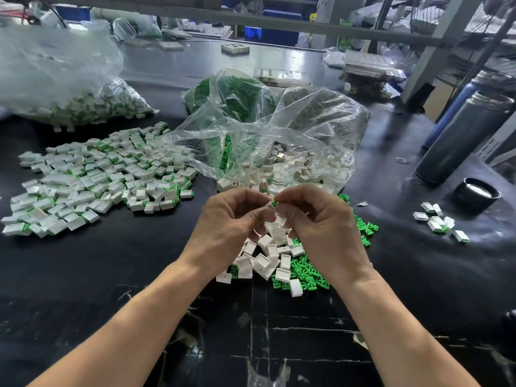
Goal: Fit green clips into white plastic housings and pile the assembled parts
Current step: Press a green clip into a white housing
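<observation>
My left hand [231, 222] and my right hand [318, 222] meet fingertip to fingertip above the middle of the table. Between them they pinch a small white housing with a green clip [273, 204] at its end; which hand holds which piece is hidden by the fingers. Under the hands lies a loose heap of white housings [268, 258] mixed with green clips [304, 275]. A broad pile of assembled white-and-green parts [95, 177] spreads over the table to the left.
Clear bags stand behind: assembled parts [83, 104] at far left, green clips [234, 93] in the middle, white housings [307, 152] spilling forward. A few assembled parts [438, 222], a black lid [477, 194] and dark flasks [463, 135] sit at the right.
</observation>
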`<state>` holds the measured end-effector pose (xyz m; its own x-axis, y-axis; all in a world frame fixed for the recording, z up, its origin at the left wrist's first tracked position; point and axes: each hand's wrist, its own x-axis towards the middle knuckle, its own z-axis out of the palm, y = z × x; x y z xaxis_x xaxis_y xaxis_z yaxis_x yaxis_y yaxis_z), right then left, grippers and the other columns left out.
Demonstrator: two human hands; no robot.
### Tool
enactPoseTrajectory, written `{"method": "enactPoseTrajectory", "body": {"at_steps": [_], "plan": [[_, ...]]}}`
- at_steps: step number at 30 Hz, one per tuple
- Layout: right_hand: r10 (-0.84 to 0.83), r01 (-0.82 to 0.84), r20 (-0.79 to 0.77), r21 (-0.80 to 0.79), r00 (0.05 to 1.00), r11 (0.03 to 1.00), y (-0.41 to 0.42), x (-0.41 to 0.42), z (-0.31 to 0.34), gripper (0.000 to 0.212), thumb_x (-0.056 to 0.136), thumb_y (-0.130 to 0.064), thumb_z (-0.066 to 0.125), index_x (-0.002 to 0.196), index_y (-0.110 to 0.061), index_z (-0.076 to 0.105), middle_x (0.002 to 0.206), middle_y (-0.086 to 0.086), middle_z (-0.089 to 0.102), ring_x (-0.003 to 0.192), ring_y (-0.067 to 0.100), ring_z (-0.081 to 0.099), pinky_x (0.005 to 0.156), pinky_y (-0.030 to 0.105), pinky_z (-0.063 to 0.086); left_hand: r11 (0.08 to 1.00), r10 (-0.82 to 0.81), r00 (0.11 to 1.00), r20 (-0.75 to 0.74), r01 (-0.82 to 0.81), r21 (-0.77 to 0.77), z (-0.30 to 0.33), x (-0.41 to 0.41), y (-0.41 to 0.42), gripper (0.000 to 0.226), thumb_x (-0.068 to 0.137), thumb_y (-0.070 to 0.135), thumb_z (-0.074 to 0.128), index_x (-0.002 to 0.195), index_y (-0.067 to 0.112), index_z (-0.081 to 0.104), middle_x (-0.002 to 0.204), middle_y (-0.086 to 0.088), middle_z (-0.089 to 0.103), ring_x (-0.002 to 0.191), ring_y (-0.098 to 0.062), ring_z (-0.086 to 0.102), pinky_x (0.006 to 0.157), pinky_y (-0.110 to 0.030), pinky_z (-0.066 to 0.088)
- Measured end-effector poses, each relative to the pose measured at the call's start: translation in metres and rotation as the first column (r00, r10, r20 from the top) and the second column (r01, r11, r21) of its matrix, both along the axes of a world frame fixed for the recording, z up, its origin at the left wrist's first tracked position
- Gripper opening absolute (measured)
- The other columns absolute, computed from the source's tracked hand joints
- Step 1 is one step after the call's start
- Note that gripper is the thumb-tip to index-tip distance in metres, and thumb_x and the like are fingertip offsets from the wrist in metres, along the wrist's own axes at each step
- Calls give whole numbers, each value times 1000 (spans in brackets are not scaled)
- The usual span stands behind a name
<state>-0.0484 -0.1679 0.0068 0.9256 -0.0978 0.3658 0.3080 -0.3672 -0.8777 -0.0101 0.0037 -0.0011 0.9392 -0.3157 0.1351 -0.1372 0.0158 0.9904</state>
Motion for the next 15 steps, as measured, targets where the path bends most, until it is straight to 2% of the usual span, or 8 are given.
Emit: {"method": "enactPoseTrajectory", "body": {"at_steps": [3,6,9,11,13,15], "plan": [[-3,4,22,-76,1000,997,-1,0,0,21,92,-10,75,96,-30,76,90,-13,72,81,10,70,69,20,53,1000,-3,1000,3,3,6,1,-1,1,9,91,8,74,99,9,73,77,-3,74,66,-18,65,61,-28,57],[8,-7,11,-71,1000,997,-2,0,1,19,93,-10,74,97,-27,78,91,-13,73,81,8,70,68,19,54,1000,-4,1000,2,4,8,2,-2,1,10,90,8,74,100,8,73,77,-3,73,67,-18,65,61,-27,57],[36,-27,-76,114,996,993,0,0,2,21,93,-6,73,97,-26,77,80,-8,74,67,7,65,60,23,56,1000,-7,1000,0,7,4,3,-2,1,9,90,6,73,100,7,73,78,-3,73,67,-18,64,61,-27,57],[77,-38,-143,258,987,965,0,1,2,16,93,-3,73,97,-19,76,75,-4,74,63,11,65,57,24,56,1000,-7,1000,9,7,8,4,-2,1,9,90,7,74,100,8,74,80,-5,74,67,-18,64,62,-28,57],[113,-51,-176,323,978,945,-1,2,2,9,93,-4,73,96,-12,76,73,1,74,62,14,65,56,26,56,1000,0,1000,18,0,18,3,-1,2,9,90,8,74,100,8,74,80,-3,74,67,-17,65,62,-29,57],[118,-54,-184,322,976,945,0,1,2,7,94,-5,72,95,-11,76,74,3,74,62,16,66,56,27,57,1000,9,1000,24,-10,23,3,-1,3,8,90,9,75,98,9,74,78,-1,74,67,-16,66,62,-29,57]]}}
